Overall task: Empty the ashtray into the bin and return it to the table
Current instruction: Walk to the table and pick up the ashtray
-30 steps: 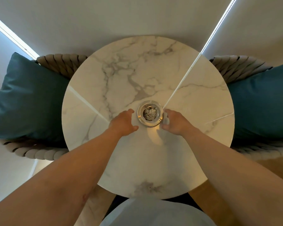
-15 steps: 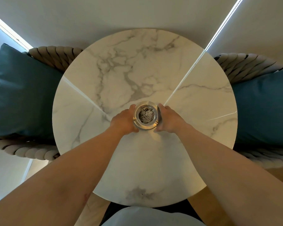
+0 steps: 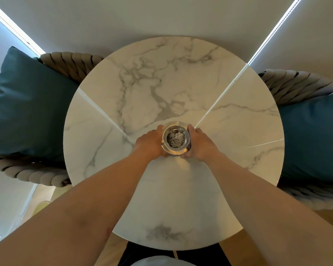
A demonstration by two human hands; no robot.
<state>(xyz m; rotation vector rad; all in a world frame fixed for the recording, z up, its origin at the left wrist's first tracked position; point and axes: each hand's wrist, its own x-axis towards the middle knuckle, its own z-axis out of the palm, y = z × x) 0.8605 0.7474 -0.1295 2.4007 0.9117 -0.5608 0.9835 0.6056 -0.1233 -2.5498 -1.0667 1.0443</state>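
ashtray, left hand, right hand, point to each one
ashtray [image 3: 176,139], head view, on the ash in its bowl
left hand [image 3: 149,144], head view, on the back of the hand
right hand [image 3: 201,144], head view, on the back of the hand

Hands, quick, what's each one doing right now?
Left hand: closed on the left side of the ashtray.
Right hand: closed on the ashtray's right side.
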